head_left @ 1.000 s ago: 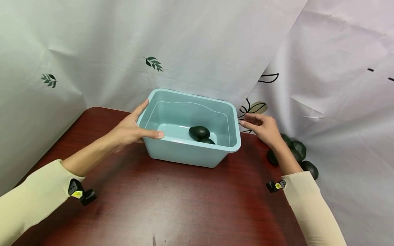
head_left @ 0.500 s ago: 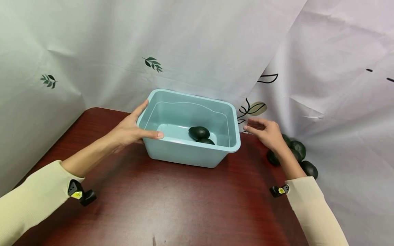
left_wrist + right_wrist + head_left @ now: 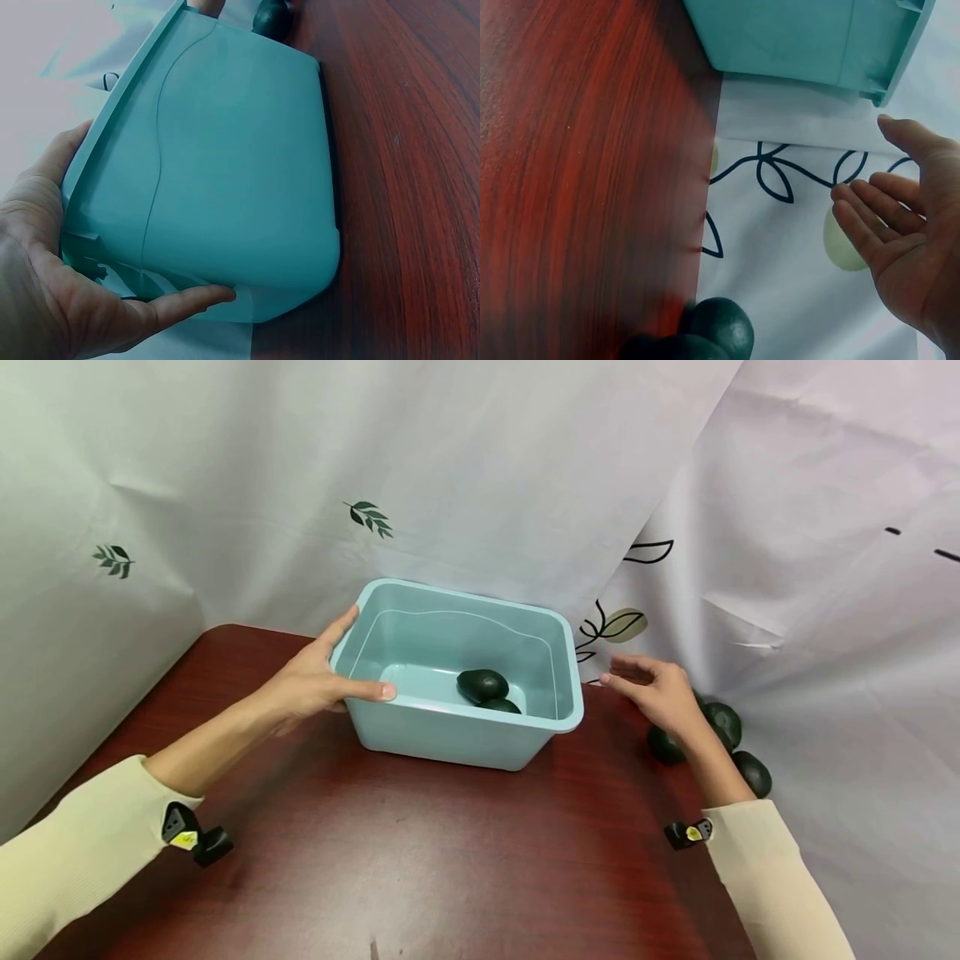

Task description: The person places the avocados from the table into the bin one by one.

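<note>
A light blue plastic tub [image 3: 435,737] stands near the back of the table, two dark green avocados [image 3: 483,683] lying together on its floor. My left hand [image 3: 311,681] grips the tub's left end, thumb along the front rim and fingers at the left side. The left wrist view shows that hand [image 3: 82,300] spread around the tub's end below the rim. To the right of the tub and apart from it, my right hand [image 3: 656,693] hovers with nothing in it. Its fingers are relaxed and slightly bent in the right wrist view, the palm [image 3: 907,255] showing.
Several more avocados [image 3: 723,724] sit at the table's right edge, partly hidden behind my right forearm. White patterned cloth [image 3: 487,485] hangs directly behind the tub and down the right side. The dark red wooden table [image 3: 420,860] spreads out in front.
My right hand has drifted slightly right and down, away from the tub's right rim. The left hand keeps its hold, and the avocados in the tub stay put.
</note>
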Demonstrator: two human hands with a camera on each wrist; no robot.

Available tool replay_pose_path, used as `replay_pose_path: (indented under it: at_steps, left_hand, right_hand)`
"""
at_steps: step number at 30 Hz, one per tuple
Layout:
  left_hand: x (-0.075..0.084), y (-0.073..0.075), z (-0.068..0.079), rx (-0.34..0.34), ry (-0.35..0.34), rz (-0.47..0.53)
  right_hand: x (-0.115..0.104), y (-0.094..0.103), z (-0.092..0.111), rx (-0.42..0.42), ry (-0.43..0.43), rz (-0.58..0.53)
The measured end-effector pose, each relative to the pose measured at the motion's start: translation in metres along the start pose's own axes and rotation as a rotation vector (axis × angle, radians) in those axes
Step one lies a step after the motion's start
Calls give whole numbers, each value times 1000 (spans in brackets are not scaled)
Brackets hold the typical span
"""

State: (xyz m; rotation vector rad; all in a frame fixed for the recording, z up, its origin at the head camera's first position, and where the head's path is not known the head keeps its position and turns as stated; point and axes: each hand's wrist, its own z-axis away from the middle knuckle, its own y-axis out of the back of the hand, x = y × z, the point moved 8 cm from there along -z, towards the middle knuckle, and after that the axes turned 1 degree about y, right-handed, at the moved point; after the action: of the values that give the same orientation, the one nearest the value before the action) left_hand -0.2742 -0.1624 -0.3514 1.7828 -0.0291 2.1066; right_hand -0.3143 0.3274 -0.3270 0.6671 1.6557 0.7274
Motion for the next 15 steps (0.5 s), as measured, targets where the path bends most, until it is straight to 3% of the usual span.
replay_pose_path:
  at_steps: [15]
  left_hand:
    - [1, 0, 1, 2, 3, -13]
  right_hand:
    - [15, 9, 12, 8, -31, 16]
